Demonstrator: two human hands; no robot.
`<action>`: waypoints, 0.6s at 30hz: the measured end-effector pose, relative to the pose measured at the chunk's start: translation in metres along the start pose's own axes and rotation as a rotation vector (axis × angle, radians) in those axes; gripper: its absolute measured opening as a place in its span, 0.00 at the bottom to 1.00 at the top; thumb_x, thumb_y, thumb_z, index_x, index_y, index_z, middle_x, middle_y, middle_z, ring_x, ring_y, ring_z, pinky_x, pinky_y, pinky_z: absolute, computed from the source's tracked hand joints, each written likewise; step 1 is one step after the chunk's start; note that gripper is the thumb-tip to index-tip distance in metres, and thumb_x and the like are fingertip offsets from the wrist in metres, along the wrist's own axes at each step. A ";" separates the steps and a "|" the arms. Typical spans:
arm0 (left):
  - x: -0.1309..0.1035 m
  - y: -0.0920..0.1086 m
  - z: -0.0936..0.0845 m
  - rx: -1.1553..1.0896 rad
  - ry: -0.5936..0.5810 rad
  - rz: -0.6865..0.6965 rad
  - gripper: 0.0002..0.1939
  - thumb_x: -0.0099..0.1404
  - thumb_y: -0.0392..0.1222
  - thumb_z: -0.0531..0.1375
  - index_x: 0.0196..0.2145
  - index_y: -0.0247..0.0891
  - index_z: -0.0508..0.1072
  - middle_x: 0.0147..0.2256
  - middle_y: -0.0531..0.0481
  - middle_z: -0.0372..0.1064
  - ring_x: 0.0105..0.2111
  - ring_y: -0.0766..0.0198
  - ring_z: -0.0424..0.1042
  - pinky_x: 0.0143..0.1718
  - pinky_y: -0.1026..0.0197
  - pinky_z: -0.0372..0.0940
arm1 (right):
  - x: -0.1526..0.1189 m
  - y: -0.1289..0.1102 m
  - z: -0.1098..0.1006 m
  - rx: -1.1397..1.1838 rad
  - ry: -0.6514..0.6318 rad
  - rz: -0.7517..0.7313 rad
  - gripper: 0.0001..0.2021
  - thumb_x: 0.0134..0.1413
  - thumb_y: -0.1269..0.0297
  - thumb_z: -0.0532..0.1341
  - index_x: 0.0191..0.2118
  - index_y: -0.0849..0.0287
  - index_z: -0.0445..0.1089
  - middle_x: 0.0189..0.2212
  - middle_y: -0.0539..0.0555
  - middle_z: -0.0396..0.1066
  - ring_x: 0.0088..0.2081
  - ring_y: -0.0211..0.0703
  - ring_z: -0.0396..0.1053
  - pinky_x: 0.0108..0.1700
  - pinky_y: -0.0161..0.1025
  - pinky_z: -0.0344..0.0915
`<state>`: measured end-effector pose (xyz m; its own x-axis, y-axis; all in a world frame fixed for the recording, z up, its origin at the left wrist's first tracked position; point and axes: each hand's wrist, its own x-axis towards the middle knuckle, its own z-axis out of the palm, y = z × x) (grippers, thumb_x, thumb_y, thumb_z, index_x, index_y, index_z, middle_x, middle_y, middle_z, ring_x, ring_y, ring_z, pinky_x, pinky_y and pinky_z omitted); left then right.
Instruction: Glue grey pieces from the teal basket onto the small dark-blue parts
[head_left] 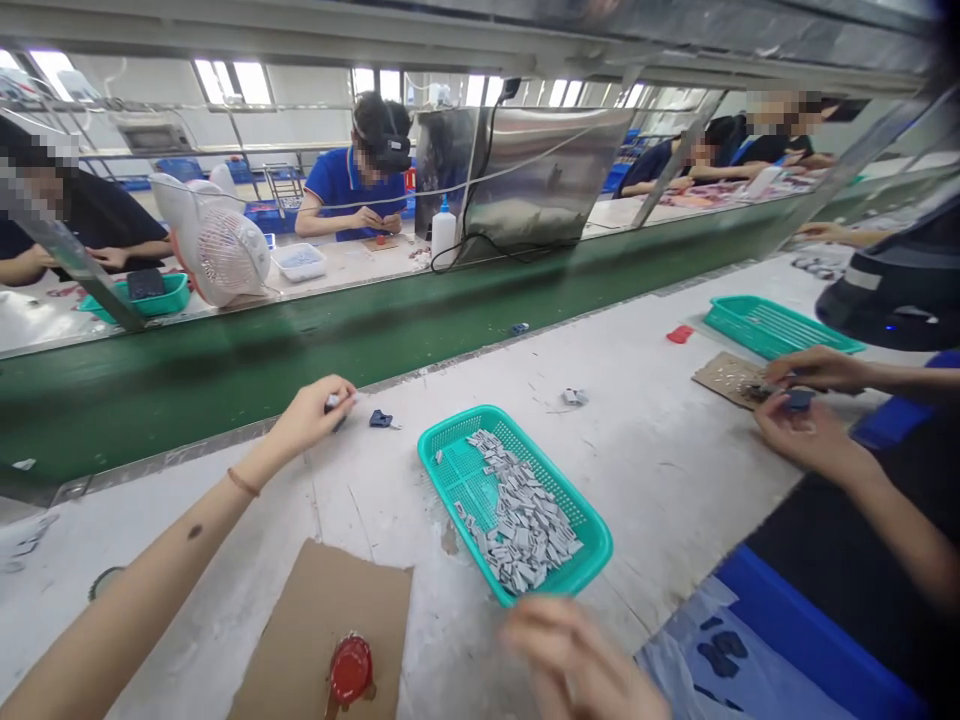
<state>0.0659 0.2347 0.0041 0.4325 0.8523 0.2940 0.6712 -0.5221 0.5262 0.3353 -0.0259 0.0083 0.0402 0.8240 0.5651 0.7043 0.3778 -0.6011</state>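
My left hand (319,408) reaches to the far side of the bench, its fingers closed on a small grey-and-dark part, mostly hidden by the fingers. Just right of it, a dark blue plastic part (381,419) lies on the bench. My right hand (577,660) is at the bottom edge, in front of the green basket (435,490); motion smears its fingers, so I cannot make out their grip. Many small grey plastic pieces (532,525) are heaped in that basket. To its left, a red cap-like disc (351,668) rests on a cardboard sheet (322,600).
A green conveyor belt (315,335) runs behind the bench (637,450). At the right, a co-worker's hands (806,405) handle a dark part over cardboard (731,378), near another green basket (780,325). A blue bin (817,630) with plastic-wrapped dark parts stands at lower right.
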 end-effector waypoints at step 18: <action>-0.164 0.061 -0.017 -0.625 -0.037 -0.595 0.16 0.69 0.54 0.51 0.30 0.42 0.56 0.23 0.58 0.62 0.20 0.67 0.57 0.25 0.64 0.55 | 0.117 0.076 0.034 -0.469 -0.692 -0.074 0.05 0.58 0.73 0.60 0.37 0.61 0.72 0.37 0.57 0.75 0.42 0.46 0.73 0.44 0.38 0.68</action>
<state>0.0258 0.0633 0.0019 0.1414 0.9715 -0.1903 0.3428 0.1323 0.9301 0.3694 0.1135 0.0089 -0.3540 0.9349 0.0272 0.9159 0.3524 -0.1924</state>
